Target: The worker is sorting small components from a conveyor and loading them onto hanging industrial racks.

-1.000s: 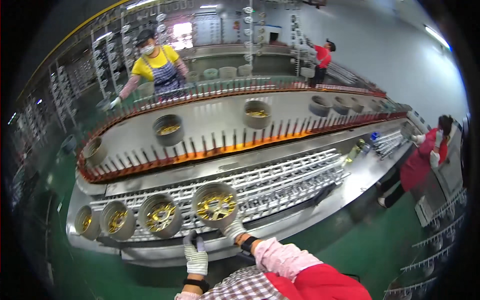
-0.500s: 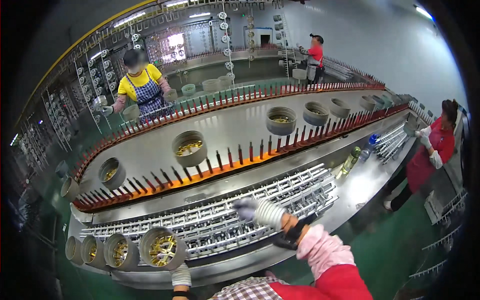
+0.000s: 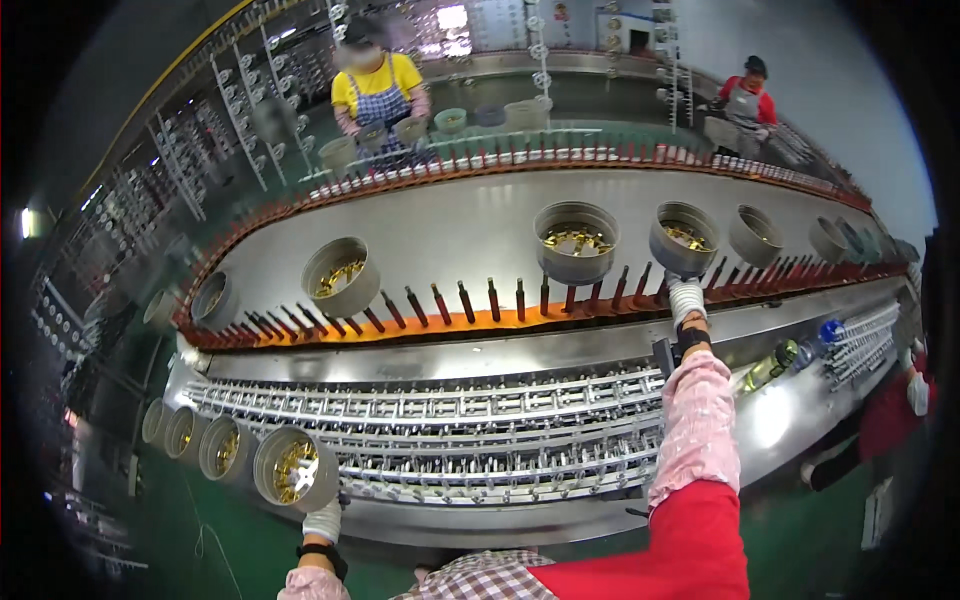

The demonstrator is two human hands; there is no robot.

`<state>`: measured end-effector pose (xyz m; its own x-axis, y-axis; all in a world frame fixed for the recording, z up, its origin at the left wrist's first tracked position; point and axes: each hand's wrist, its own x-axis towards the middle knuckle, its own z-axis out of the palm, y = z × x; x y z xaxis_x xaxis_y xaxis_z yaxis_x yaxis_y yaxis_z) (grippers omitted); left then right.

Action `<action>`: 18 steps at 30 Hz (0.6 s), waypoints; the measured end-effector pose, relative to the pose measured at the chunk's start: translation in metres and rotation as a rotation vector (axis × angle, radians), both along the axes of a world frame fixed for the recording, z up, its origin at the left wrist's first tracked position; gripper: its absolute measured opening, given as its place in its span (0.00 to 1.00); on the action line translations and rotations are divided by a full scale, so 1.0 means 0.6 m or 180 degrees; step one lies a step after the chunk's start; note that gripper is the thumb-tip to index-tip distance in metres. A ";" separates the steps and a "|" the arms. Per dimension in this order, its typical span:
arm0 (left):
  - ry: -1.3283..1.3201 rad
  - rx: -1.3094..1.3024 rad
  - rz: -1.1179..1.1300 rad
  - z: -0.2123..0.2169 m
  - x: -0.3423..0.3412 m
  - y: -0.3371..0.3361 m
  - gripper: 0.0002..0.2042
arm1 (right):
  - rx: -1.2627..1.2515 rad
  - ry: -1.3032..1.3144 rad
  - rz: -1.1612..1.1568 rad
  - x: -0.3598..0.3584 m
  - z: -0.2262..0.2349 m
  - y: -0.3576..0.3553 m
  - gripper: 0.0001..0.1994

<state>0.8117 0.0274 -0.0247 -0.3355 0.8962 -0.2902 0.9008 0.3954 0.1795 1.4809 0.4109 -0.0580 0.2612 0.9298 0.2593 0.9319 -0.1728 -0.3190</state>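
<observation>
At the lower left, my gloved left hand [image 3: 323, 521] is at the underside of a grey round tub [image 3: 265, 478] of gold-coloured metal parts, with a silver piece among them. The tub hides most of its fingers, which seem closed on it. My right hand [image 3: 686, 297], in a striped glove, reaches far over the bench to a second grey tub [image 3: 684, 262] with gold-coloured pieces inside. Its fingertips are hidden beneath that tub, and the hand appears to grip it. Below my right arm lie silver metal racks [image 3: 480, 440], stacked in long rows.
Upright dark spindles [image 3: 464, 300] line an orange track [image 3: 440, 328] between me and the steel table [image 3: 450, 225]. More tubs [image 3: 342, 285] stand on it. Bottles [image 3: 770, 365] lie at the right. One co-worker [image 3: 378, 95] stands across, others at the right.
My right hand has gone from above the racks forward to a tub beyond the spindles. My left hand stays at its tub. The view has shifted, and the co-worker across has turned toward the tubs.
</observation>
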 end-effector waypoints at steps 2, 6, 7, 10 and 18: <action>0.0741 0.0269 -0.0257 -0.035 -0.031 -0.036 0.12 | -0.0403 -0.2120 0.0124 -0.099 0.030 0.005 0.10; 0.0159 -0.0261 0.0077 0.004 -0.008 0.008 0.14 | -0.0531 -0.1389 -0.0296 -0.100 0.052 0.017 0.21; 0.0376 -0.0554 -0.0253 -0.008 -0.015 0.023 0.15 | 0.0366 -0.0317 -0.0598 -0.043 0.031 0.052 0.20; -0.0206 0.0701 -0.0152 -0.053 -0.047 0.001 0.11 | 0.1007 0.1174 -0.0277 -0.067 0.099 0.064 0.18; -0.0182 0.0393 -0.0056 -0.082 -0.076 -0.015 0.11 | 0.1263 0.0696 0.1616 -0.339 0.239 -0.208 0.08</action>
